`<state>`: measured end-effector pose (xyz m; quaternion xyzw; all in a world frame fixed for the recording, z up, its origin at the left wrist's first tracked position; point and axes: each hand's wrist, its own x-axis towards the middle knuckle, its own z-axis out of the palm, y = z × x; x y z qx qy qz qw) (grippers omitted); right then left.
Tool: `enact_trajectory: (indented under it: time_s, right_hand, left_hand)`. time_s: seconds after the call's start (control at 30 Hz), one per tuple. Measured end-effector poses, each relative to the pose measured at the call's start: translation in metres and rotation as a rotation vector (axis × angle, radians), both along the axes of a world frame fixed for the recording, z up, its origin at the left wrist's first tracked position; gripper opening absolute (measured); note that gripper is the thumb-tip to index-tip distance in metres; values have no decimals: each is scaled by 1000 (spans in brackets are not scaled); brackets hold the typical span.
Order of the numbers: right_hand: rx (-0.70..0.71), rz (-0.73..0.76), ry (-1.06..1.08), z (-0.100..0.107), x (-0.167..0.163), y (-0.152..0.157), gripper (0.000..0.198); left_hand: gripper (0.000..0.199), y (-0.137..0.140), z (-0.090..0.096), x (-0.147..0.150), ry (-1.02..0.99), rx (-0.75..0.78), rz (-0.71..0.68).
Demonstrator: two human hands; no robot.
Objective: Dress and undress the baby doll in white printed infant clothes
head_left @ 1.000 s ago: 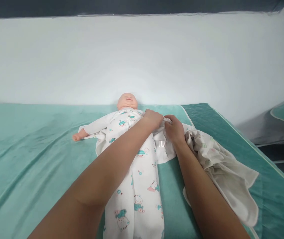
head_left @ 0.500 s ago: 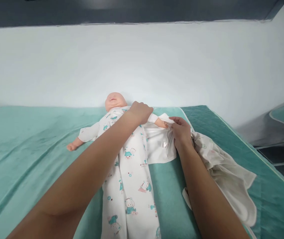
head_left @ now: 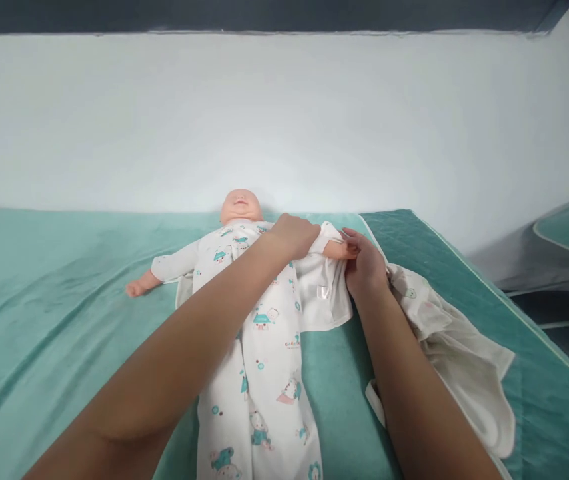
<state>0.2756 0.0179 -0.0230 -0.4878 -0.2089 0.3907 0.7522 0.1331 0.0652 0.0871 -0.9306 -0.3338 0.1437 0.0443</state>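
A baby doll (head_left: 241, 207) lies on its back in a white romper (head_left: 264, 353) with teal prints. My left hand (head_left: 297, 237) is closed around the white sleeve of the doll's arm at the right, close to the doll's shoulder. Around that arm's bare doll hand (head_left: 340, 251) curl the fingers of my right hand (head_left: 367, 263), partly hiding it. Beneath the arm spreads a white jacket (head_left: 322, 293) with a small shiny tag. The doll's other arm (head_left: 144, 283) stretches out to the left, bare below its white sleeve.
A crumpled cream garment (head_left: 457, 353) lies to the right of my right forearm. The doll rests on a light teal bed cover (head_left: 64, 320), with a darker green quilted cover (head_left: 464, 280) at the right. Behind stands a white wall (head_left: 284, 120).
The doll's arm at the right has shifted further right, toward my right hand, which now meets the doll's hand. My left hand has moved slightly right and down along with the sleeve.
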Motion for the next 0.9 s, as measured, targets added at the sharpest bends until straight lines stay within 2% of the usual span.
enact_trajectory:
  time_s: [0.13,0.23,0.3,0.4,0.5,0.6,0.73,0.9]
  right_hand:
    - [-43,-34,-191,3,-3,-1,26]
    - [-171,-37,-548,5,-7,-4,28]
    - [-238,-24,-823,7,-11,-7,29]
    - [-196,-6,-1051,7,-20,-9,29]
    - [-117,46,-1136,6,-31,-11,31]
    - [-34,133,-1181,6,-44,-13,32]
    - [79,261,-1127,12,-64,-20,35]
    - [140,392,-1000,23,-85,-29,39]
  left_hand:
    - [29,-13,1,-6,-104,-12,-3]
    - [29,-33,2,-31,-335,32,7]
    - [30,-46,0,-58,-552,50,85]
    - [29,-57,-9,-100,-830,97,292]
    - [28,-57,-22,-131,-1043,60,447]
    - [35,-53,-36,-142,-1191,-14,552]
    - [40,-49,-46,-139,-1248,-27,631]
    - [35,-45,-44,-137,-1230,-53,633]
